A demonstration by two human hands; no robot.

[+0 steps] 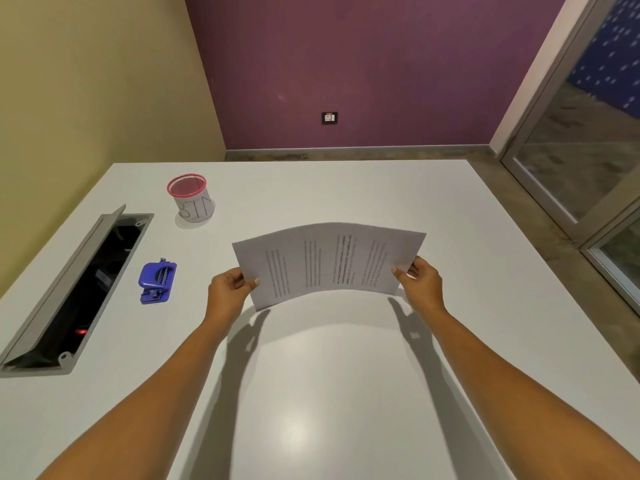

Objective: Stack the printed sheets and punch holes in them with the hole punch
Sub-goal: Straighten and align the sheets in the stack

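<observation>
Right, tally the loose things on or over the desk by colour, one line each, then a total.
Blue: 1, the hole punch on the table.
Pink-rimmed: 1, the mesh cup with a paper label.
White: 1 stack of printed sheets, held between left hand and right hand; sheet count cannot be told.
Total: 3
</observation>
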